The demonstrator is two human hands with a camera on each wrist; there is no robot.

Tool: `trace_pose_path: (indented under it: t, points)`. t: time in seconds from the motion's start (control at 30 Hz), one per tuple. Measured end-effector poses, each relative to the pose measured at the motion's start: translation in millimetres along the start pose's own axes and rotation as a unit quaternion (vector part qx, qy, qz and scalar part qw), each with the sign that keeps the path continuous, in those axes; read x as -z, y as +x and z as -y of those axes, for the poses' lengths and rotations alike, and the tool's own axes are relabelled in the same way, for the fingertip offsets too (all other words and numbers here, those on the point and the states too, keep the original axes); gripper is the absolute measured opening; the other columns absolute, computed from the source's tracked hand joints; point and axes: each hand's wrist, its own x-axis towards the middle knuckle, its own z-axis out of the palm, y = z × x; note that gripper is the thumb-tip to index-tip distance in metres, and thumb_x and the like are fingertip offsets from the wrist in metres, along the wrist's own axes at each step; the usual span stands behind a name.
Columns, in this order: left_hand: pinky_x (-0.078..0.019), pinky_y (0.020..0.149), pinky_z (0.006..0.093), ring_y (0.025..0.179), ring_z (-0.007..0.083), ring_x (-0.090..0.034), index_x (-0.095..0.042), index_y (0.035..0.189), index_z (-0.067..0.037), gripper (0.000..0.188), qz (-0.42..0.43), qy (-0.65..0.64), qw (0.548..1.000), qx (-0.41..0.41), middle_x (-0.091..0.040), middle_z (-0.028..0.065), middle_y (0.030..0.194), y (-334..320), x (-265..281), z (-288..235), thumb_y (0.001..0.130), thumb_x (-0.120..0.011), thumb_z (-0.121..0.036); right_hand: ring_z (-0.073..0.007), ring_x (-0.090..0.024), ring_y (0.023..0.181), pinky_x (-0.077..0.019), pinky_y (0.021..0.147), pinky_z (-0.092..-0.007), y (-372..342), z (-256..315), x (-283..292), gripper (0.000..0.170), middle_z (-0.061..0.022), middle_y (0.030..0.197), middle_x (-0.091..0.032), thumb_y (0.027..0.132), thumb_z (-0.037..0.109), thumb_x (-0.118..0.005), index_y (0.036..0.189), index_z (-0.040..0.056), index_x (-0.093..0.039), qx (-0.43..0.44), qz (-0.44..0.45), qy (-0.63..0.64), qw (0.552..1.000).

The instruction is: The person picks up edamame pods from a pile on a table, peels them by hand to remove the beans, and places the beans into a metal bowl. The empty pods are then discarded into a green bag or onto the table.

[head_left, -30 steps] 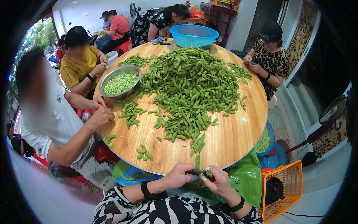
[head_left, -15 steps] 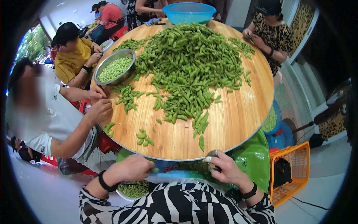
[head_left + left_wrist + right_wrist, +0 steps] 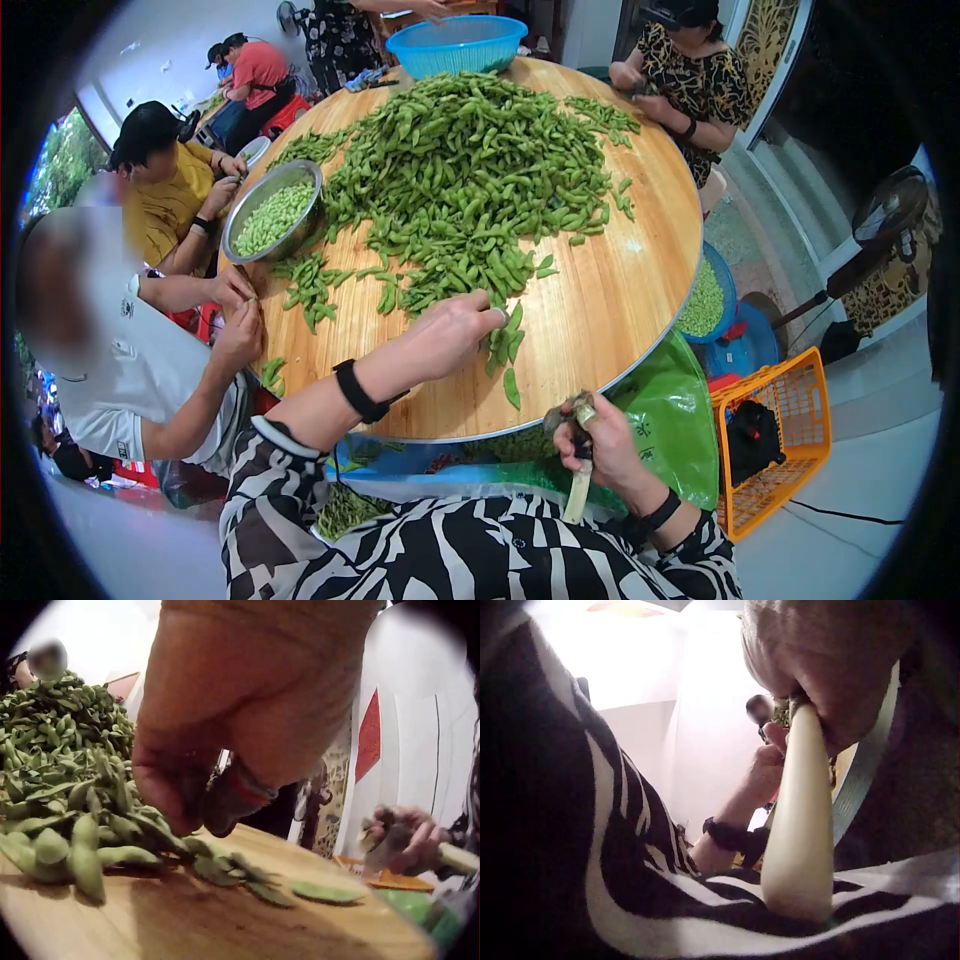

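My left hand (image 3: 450, 335) reaches over the table to the near edge of the heap of green soybean pods (image 3: 470, 190). In the left wrist view its thumb and forefinger bend down close together right above the loose pods (image 3: 217, 870); whether they pinch one I cannot tell. A dark covering wraps the thumb tip. My right hand (image 3: 605, 450) stays by the table's near edge, gripping a tool with a smooth, pale handle (image 3: 802, 825). The handle points back toward my body, and its other end is hidden in the fist. Coverings wrap some right fingertips.
A steel bowl of shelled beans (image 3: 275, 220) and a blue basket (image 3: 455, 45) stand on the round wooden table (image 3: 600, 330). Several people sit or stand around it. A green bag (image 3: 670, 420) and an orange crate (image 3: 775, 440) are at the right below the edge.
My hands came apart from each other in front of me. The left swung out left, then forward to the pods; the right stayed near the edge, its pale handle now showing.
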Motion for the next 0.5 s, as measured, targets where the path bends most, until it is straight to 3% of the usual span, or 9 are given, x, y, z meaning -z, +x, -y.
trace_pose_path:
  t: [0.2, 0.33, 0.4, 0.47, 0.5]
  points:
    - [-0.0481, 0.073, 0.0403, 0.087, 0.0309, -0.057, -0.058, 0.088, -0.004, 0.011, -0.003, 0.100, 0.994, -0.045, -0.052, 0.0138, 0.089, 18, -10, 14, 0.078, -0.055, -0.006, -0.0130, -0.044, 0.044, -0.0344, 0.039, -0.0235, -5, -4, -4, 0.025, -0.0117, 0.063, -0.053, 0.100, 0.025, -0.038, 0.111, 0.0039, -0.045, -0.011, 0.022, -0.033, 0.999]
    - [-0.0460, 0.078, 0.0390, 0.093, 0.0313, -0.053, -0.053, 0.088, -0.002, 0.020, -0.008, 0.091, 0.994, -0.067, -0.051, 0.0126, 0.090, 14, -5, 7, 0.069, -0.062, -0.001, -0.0126, -0.043, 0.044, -0.0342, 0.040, -0.0237, -5, 1, -2, 0.031, -0.0125, 0.062, -0.054, 0.100, 0.024, -0.036, 0.117, 0.0004, -0.046, 0.013, 0.025, 0.001, 1.000]
    - [-0.0453, 0.078, 0.0405, 0.092, 0.0322, -0.052, -0.054, 0.090, -0.002, 0.025, -0.078, -0.009, 0.996, -0.033, -0.052, 0.0135, 0.093, 13, -7, 6, 0.069, -0.067, -0.002, -0.0124, -0.043, 0.045, -0.0346, 0.041, -0.0236, -2, 1, 2, 0.033, -0.0122, 0.062, -0.055, 0.099, 0.022, -0.036, 0.119, -0.0011, -0.048, 0.033, 0.020, 0.011, 0.999]
    - [-0.0468, 0.073, 0.0376, 0.084, 0.0314, -0.055, -0.056, 0.091, -0.002, 0.025, -0.094, -0.039, 0.995, -0.010, -0.057, 0.0144, 0.091, 11, -2, -1, 0.071, -0.071, -0.006, -0.0123, -0.045, 0.047, -0.0354, 0.042, -0.0230, 1, 5, 2, 0.035, -0.0112, 0.066, -0.056, 0.099, 0.020, -0.036, 0.124, -0.0013, -0.048, 0.045, 0.022, -0.033, 0.998]
    - [-0.0468, 0.068, 0.0361, 0.078, 0.0295, -0.057, -0.056, 0.088, -0.001, 0.023, -0.076, -0.152, 0.983, 0.062, -0.058, 0.0153, 0.084, 10, 5, -14, 0.072, -0.071, -0.007, -0.0123, -0.045, 0.047, -0.0354, 0.042, -0.0230, 2, 8, -2, 0.035, -0.0112, 0.066, -0.056, 0.099, 0.020, -0.036, 0.124, -0.0013, -0.048, 0.046, 0.021, -0.032, 0.998]
